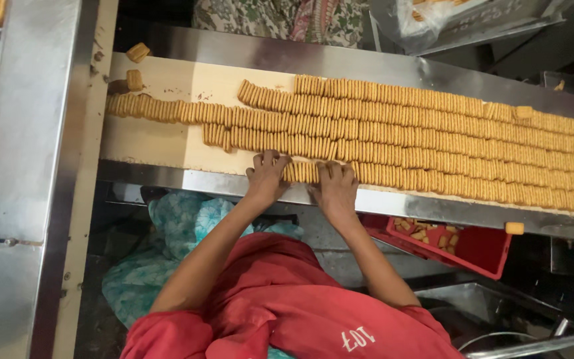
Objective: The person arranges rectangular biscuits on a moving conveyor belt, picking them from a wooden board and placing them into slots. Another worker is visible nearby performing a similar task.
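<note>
Several long rows of golden biscuits (433,133) stand on edge on a pale conveyor belt (147,146) that crosses the view. My left hand (266,174) and my right hand (337,186) rest at the belt's near edge. They press from both sides on a short stack of biscuits (300,173) in the nearest row. The left fingers spread over the stack's left end, and the right fingers curl over its right end. My red sleeves and red top fill the bottom of the view.
A steel rail (433,206) edges the belt in front. Below it at right sits a red crate (479,249) of broken biscuits. Loose biscuits (137,52) lie at the belt's far left. A steel frame (34,166) stands left. A person in patterned cloth (280,20) is opposite.
</note>
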